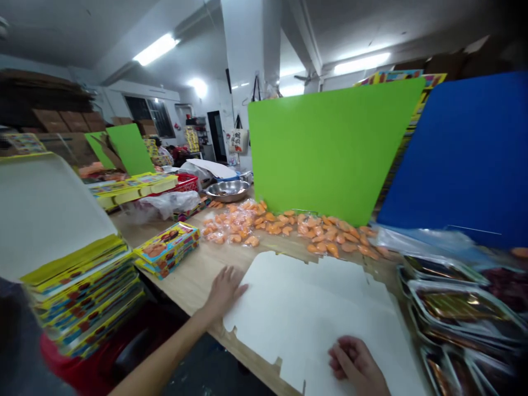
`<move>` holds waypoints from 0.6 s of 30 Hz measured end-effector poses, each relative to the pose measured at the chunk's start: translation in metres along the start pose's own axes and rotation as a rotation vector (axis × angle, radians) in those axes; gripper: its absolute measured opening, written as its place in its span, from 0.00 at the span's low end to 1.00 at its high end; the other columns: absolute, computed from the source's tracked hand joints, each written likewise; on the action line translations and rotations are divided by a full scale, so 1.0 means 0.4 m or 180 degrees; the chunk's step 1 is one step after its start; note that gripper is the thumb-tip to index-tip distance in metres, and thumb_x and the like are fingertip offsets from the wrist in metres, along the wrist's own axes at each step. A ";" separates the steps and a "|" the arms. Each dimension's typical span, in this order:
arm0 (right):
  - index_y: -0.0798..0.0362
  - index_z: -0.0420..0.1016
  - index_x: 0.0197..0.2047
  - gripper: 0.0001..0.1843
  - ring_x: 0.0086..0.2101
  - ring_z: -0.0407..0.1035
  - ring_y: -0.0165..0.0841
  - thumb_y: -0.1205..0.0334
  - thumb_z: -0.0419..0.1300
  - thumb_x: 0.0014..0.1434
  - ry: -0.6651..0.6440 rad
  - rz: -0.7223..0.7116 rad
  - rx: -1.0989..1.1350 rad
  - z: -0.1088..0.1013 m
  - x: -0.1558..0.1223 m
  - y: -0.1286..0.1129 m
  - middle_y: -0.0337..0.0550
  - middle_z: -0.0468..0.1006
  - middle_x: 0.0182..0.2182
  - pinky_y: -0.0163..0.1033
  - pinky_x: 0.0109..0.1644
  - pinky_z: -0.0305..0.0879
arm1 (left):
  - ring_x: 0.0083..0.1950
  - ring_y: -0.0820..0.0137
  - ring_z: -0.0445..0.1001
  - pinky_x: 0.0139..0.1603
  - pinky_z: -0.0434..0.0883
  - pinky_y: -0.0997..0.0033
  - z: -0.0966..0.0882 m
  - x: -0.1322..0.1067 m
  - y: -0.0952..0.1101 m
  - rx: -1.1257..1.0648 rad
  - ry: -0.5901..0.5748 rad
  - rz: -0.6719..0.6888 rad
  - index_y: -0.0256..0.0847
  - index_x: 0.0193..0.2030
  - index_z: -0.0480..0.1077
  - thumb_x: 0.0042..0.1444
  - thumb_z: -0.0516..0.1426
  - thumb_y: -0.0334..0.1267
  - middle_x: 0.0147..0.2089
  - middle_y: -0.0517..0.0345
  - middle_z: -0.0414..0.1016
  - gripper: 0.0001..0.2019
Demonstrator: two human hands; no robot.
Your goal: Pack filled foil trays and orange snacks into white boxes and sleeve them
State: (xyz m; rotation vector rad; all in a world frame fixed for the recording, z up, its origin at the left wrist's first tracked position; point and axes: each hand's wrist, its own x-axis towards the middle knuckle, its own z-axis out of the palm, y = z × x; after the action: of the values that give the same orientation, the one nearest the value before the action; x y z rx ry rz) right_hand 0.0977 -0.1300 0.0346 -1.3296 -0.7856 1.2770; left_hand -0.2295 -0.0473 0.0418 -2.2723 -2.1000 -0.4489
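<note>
Light wood table (181, 289), white die-cut card sheet (305, 313), loose orange packets (280, 228), stacked printed boxes (167, 250)

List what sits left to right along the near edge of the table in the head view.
stacked yellow printed boxes → smaller pile of printed boxes → left hand → white cardboard sheet → shiny trays

cut off: right one of the hands (357, 363), silver trays (462, 308) | blurred: tray contents (457, 305) | too small: distant person (160, 151)
</note>
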 end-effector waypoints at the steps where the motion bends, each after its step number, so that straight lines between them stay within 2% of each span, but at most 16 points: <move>1: 0.53 0.63 0.29 0.24 0.19 0.65 0.30 0.45 0.65 0.35 0.0028 -0.0045 0.0016 0.002 -0.003 -0.001 0.36 0.71 0.18 0.34 0.21 0.61 | 0.62 0.56 0.53 0.59 0.54 0.55 0.013 0.003 0.043 -0.0253 -0.0174 0.0025 0.38 0.49 0.67 0.54 0.49 0.51 0.58 0.45 0.62 0.22; 4: 0.53 0.63 0.28 0.24 0.19 0.65 0.29 0.45 0.65 0.35 0.0155 -0.0121 0.0065 0.009 -0.009 -0.003 0.35 0.70 0.18 0.34 0.21 0.60 | 0.59 0.57 0.58 0.57 0.58 0.59 0.030 0.014 0.118 -0.0784 -0.0347 -0.0115 0.36 0.43 0.69 0.52 0.53 0.49 0.53 0.43 0.67 0.19; 6: 0.52 0.63 0.28 0.24 0.18 0.64 0.29 0.45 0.65 0.34 0.0145 -0.0106 0.0098 0.013 -0.012 -0.004 0.35 0.69 0.18 0.34 0.20 0.60 | 0.57 0.57 0.61 0.55 0.60 0.60 0.027 0.026 0.129 -0.0914 -0.0243 -0.0294 0.34 0.45 0.68 0.49 0.55 0.44 0.51 0.43 0.67 0.19; 9: 0.52 0.63 0.28 0.24 0.18 0.63 0.29 0.45 0.65 0.35 0.0085 -0.0129 0.0104 0.013 -0.016 -0.004 0.35 0.68 0.18 0.34 0.20 0.59 | 0.53 0.59 0.65 0.52 0.63 0.61 -0.006 0.042 0.115 -0.1000 0.0001 -0.0543 0.33 0.55 0.60 0.48 0.55 0.38 0.51 0.44 0.66 0.26; 11: 0.52 0.63 0.29 0.23 0.19 0.64 0.30 0.44 0.63 0.37 -0.0007 -0.0180 -0.0003 0.003 -0.020 -0.011 0.35 0.68 0.19 0.34 0.21 0.59 | 0.45 0.62 0.70 0.46 0.67 0.63 -0.051 0.047 0.096 -0.1377 0.0078 -0.0694 0.33 0.58 0.56 0.47 0.56 0.39 0.45 0.50 0.70 0.31; 13: 0.53 0.64 0.32 0.22 0.23 0.65 0.32 0.44 0.61 0.41 0.0047 -0.0420 -0.0381 -0.018 -0.021 -0.028 0.39 0.70 0.23 0.36 0.24 0.61 | 0.38 0.64 0.72 0.37 0.70 0.65 -0.114 0.041 0.073 -0.2193 -0.0089 -0.0802 0.34 0.57 0.57 0.45 0.59 0.43 0.38 0.56 0.72 0.33; 15: 0.53 0.67 0.37 0.22 0.30 0.66 0.35 0.45 0.58 0.44 0.0446 -0.0913 -0.0998 -0.045 -0.016 -0.053 0.45 0.70 0.33 0.39 0.30 0.63 | 0.35 0.64 0.73 0.33 0.71 0.67 -0.185 0.026 0.043 -0.3033 -0.0495 -0.0798 0.36 0.51 0.64 0.44 0.60 0.46 0.38 0.56 0.74 0.27; 16: 0.54 0.67 0.40 0.24 0.35 0.65 0.37 0.45 0.57 0.45 0.0749 -0.1187 -0.1312 -0.058 -0.011 -0.066 0.48 0.69 0.38 0.40 0.34 0.63 | 0.34 0.65 0.74 0.31 0.71 0.68 -0.221 0.017 0.026 -0.3329 -0.0556 -0.0843 0.37 0.48 0.65 0.44 0.60 0.47 0.38 0.56 0.75 0.25; 18: 0.55 0.66 0.46 0.31 0.40 0.63 0.40 0.43 0.58 0.43 0.1245 -0.1484 -0.1729 -0.078 0.005 -0.088 0.51 0.67 0.43 0.43 0.40 0.61 | 0.31 0.67 0.74 0.29 0.72 0.69 -0.283 -0.001 -0.008 -0.3776 -0.0347 -0.1072 0.40 0.45 0.66 0.41 0.63 0.45 0.37 0.58 0.76 0.23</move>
State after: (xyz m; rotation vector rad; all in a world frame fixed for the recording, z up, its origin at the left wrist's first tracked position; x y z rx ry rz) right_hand 0.1351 -0.1288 0.0628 -1.6287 -1.1198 0.4227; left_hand -0.2551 -0.0704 0.1497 -2.2825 -2.6720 -2.0850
